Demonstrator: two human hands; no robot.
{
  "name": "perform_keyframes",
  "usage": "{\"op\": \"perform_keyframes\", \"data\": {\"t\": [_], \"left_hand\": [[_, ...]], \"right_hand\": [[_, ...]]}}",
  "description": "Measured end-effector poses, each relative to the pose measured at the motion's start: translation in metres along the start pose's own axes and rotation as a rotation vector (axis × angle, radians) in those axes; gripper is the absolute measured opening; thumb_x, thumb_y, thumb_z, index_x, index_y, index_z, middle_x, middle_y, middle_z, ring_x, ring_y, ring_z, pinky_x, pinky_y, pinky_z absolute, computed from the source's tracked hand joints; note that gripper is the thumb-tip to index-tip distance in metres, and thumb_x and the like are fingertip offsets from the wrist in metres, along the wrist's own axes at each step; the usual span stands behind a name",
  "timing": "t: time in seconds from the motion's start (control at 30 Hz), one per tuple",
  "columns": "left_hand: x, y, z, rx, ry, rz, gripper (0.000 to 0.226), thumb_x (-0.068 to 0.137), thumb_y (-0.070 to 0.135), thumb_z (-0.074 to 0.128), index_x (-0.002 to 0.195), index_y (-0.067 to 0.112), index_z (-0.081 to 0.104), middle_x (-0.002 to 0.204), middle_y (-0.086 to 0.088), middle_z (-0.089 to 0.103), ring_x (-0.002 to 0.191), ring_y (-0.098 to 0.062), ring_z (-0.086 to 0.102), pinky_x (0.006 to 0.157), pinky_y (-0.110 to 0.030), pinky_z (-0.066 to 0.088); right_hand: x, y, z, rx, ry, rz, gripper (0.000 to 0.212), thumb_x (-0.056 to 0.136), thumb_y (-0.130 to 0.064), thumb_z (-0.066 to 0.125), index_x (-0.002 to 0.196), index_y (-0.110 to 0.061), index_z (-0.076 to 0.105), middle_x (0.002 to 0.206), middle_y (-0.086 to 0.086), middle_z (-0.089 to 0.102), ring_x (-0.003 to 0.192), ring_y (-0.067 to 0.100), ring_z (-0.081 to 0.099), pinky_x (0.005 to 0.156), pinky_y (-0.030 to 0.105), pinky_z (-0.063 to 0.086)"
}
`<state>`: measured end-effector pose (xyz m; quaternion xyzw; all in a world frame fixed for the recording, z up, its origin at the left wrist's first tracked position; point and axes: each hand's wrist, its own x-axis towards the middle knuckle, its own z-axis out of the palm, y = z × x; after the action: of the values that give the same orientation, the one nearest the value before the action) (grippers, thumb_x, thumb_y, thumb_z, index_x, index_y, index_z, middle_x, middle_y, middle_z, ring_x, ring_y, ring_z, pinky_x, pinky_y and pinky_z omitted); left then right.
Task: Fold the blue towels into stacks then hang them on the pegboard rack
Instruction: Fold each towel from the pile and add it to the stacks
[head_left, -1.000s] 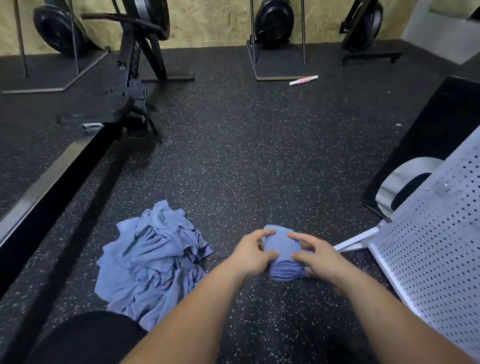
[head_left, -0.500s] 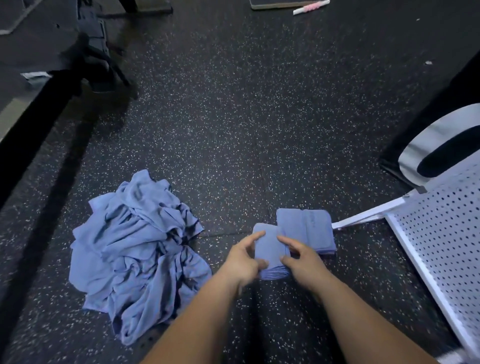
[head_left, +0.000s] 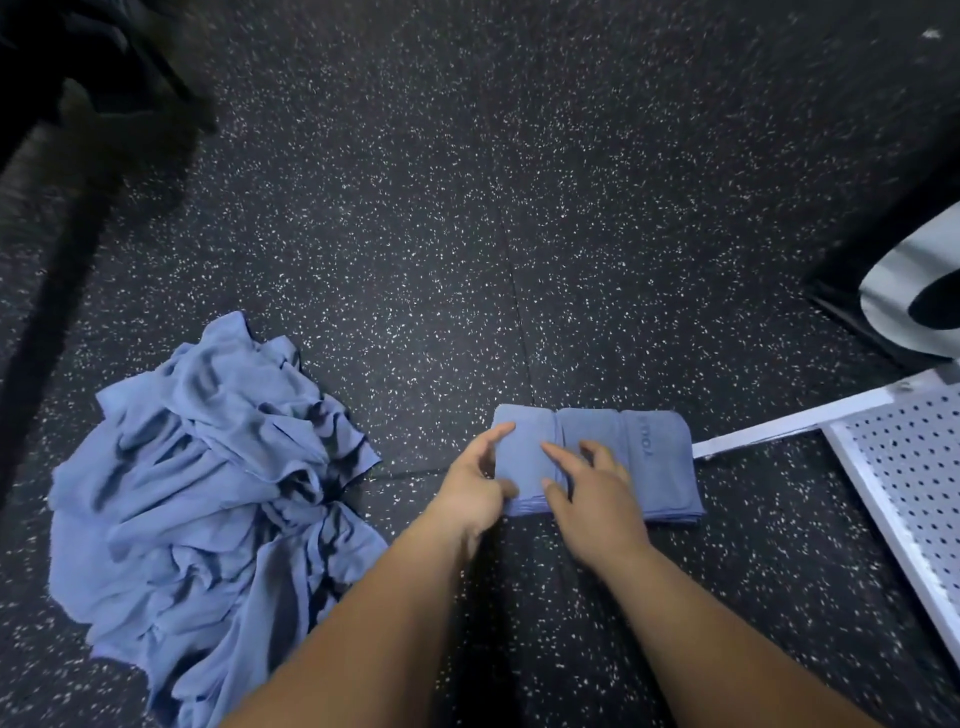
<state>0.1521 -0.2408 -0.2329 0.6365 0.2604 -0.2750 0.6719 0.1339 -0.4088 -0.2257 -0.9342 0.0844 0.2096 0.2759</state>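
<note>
since half a second ago the folded bundle (head_left: 524, 457) has travelled away from the person and now lies flush against the left side of the folded stack (head_left: 657, 462), their near edges roughly in line; before, it sat in front of that stack, overlapping its near left corner. the view has also dipped lower and closer, so the far part of the floor (head_left: 571, 234) has dropped out of sight.

both hands are close together on the bundle. the left hand (head_left: 475, 486) pinches its left side, forefinger laid along the top and thumb at the near edge. the right hand (head_left: 592, 493) lies across the seam where bundle meets stack, fingers loosely spread and pressing down rather than gripping, as far as can be told.

judging by this, one more towel is folded and parked, and the hands look about ready to let go. plenty is left: the loose pile (head_left: 208, 478) of unfolded blue towels sits on the floor to the left, well apart from the folded ones. the pegboard rack (head_left: 909, 493) lies near the floor's right edge, its white foot just beside the stack, and nothing hangs on the part that shows.
</note>
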Motion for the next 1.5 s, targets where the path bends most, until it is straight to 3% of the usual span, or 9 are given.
{"op": "perform_keyframes", "data": {"t": [0.13, 0.23, 0.33, 0.43, 0.63, 0.87, 1.07, 1.37, 1.5], "left_hand": [[0.013, -0.005, -0.003, 0.028, -0.033, 0.025, 0.080, 0.087, -0.024, 0.051, 0.139, 0.037, 0.063, 0.134, 0.008, 0.070, 0.088, -0.003, 0.071, 0.079, -0.032, 0.054], [0.021, -0.014, -0.007, 0.113, -0.049, 0.063, 0.080, 0.088, -0.025, 0.052, 0.141, 0.035, 0.059, 0.140, 0.007, 0.067, 0.090, 0.004, 0.070, 0.079, -0.029, 0.053], [0.025, -0.020, -0.007, 0.327, -0.030, 0.132, 0.080, 0.087, -0.016, 0.061, 0.137, 0.047, 0.057, 0.147, 0.006, 0.061, 0.098, 0.000, 0.064, 0.085, -0.026, 0.052], [0.027, -0.021, -0.006, 0.832, 0.053, 0.223, 0.078, 0.091, 0.010, 0.074, 0.149, 0.052, 0.044, 0.149, 0.014, 0.043, 0.127, -0.014, 0.040, 0.114, -0.029, 0.037], [0.025, -0.010, 0.001, 1.121, 0.097, 0.184, 0.077, 0.096, 0.030, 0.073, 0.156, 0.054, 0.032, 0.150, -0.001, 0.033, 0.134, -0.027, 0.035, 0.115, -0.044, 0.040], [-0.027, -0.010, -0.021, 1.112, 0.065, 0.278, 0.073, 0.102, 0.042, 0.063, 0.163, 0.044, 0.023, 0.159, -0.003, 0.030, 0.145, -0.028, 0.035, 0.121, -0.045, 0.038], [-0.080, 0.005, -0.082, 1.240, 0.243, 0.189, 0.064, 0.102, 0.040, 0.060, 0.159, 0.034, 0.031, 0.156, -0.009, 0.031, 0.143, -0.034, 0.032, 0.118, -0.046, 0.038], [-0.144, 0.016, -0.170, 1.324, 0.505, 0.186, 0.070, 0.096, 0.030, 0.060, 0.160, 0.034, 0.034, 0.158, -0.012, 0.029, 0.145, -0.035, 0.026, 0.119, -0.043, 0.034], [-0.142, 0.023, -0.195, 1.303, 0.533, 0.117, 0.083, 0.092, 0.033, 0.065, 0.165, 0.038, 0.025, 0.171, -0.017, 0.011, 0.157, -0.039, 0.010, 0.125, -0.049, 0.029]], "right_hand": [[0.005, 0.006, 0.009, -0.110, 0.022, -0.034, 0.053, 0.105, -0.045, 0.056, 0.156, -0.047, 0.042, 0.167, 0.000, 0.023, 0.148, 0.024, 0.027, 0.118, 0.045, 0.041], [0.002, 0.006, 0.014, -0.193, 0.055, -0.050, 0.054, 0.105, -0.044, 0.056, 0.157, -0.046, 0.042, 0.167, 0.001, 0.023, 0.148, 0.025, 0.027, 0.115, 0.044, 0.042], [-0.001, 0.006, 0.015, -0.234, 0.063, -0.060, 0.055, 0.104, -0.043, 0.056, 0.157, -0.045, 0.042, 0.168, 0.004, 0.023, 0.148, 0.028, 0.028, 0.114, 0.045, 0.043], [0.001, 0.006, 0.014, -0.276, 0.006, -0.068, 0.059, 0.105, -0.044, 0.054, 0.160, -0.046, 0.034, 0.170, 0.004, 0.017, 0.148, 0.029, 0.025, 0.115, 0.045, 0.041], [0.008, 0.005, 0.004, -0.291, -0.151, -0.035, 0.070, 0.104, -0.046, 0.056, 0.163, -0.048, 0.020, 0.173, 0.000, 0.000, 0.153, 0.030, 0.014, 0.121, 0.049, 0.035], [0.005, -0.006, -0.014, -0.308, -0.214, 0.035, 0.066, 0.104, -0.047, 0.053, 0.163, -0.049, 0.023, 0.175, 0.004, 0.004, 0.156, 0.031, 0.014, 0.120, 0.051, 0.038], [-0.019, -0.057, -0.010, -0.309, -0.209, -0.014, 0.065, 0.105, -0.044, 0.051, 0.164, -0.038, 0.026, 0.170, 0.008, 0.011, 0.147, 0.034, 0.025, 0.113, 0.047, 0.041], [-0.058, -0.140, 0.008, -0.285, -0.214, -0.174, 0.064, 0.104, -0.046, 0.055, 0.163, -0.040, 0.030, 0.170, 0.006, 0.016, 0.149, 0.031, 0.025, 0.114, 0.047, 0.043], [-0.067, -0.154, 0.022, -0.303, -0.221, -0.236, 0.065, 0.105, -0.045, 0.055, 0.163, -0.039, 0.028, 0.170, 0.006, 0.015, 0.149, 0.031, 0.027, 0.113, 0.045, 0.043]]}}
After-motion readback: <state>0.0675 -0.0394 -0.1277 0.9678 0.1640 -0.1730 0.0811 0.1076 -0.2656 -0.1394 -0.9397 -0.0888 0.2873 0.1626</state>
